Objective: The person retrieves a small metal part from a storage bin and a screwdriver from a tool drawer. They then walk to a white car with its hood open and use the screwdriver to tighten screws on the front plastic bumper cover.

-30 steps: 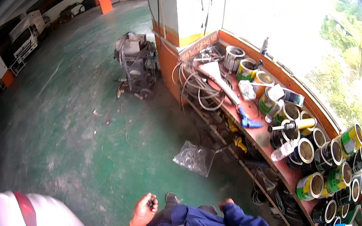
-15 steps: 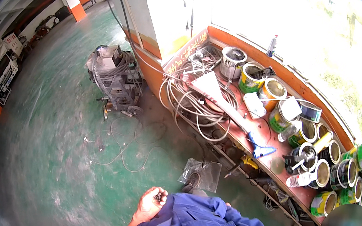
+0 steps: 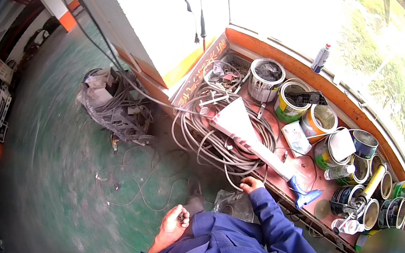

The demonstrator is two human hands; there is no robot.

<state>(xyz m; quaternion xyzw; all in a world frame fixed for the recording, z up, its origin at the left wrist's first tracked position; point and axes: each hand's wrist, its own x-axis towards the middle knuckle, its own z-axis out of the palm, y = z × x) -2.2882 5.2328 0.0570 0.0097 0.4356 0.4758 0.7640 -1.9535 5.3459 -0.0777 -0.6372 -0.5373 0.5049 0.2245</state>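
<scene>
My left hand (image 3: 172,222) is in front of my body, palm up with fingers curled in. Small dark pieces (image 3: 180,218) lie in its grip, too small to name. My right hand (image 3: 251,184) reaches to the front edge of the bench, its fingers loosely bent and pointing left. It is beside the lowest loop of a grey hose coil (image 3: 220,145), and I cannot tell whether it touches it. On the coil rests a long white tapered piece (image 3: 237,121). A blue-handled tool (image 3: 302,195) sits right of my right hand.
The red-topped bench (image 3: 323,210) carries several open paint cans (image 3: 265,81), plastic bottles (image 3: 339,172) and a white block (image 3: 296,138). A spray can (image 3: 321,58) stands on the sill. A cart wrapped in plastic (image 3: 116,106) is on the green floor, near thin cable (image 3: 141,185).
My right arm has come out from beside my body and reached forward to the bench edge. The bench appears closer. My left hand keeps its curled grip.
</scene>
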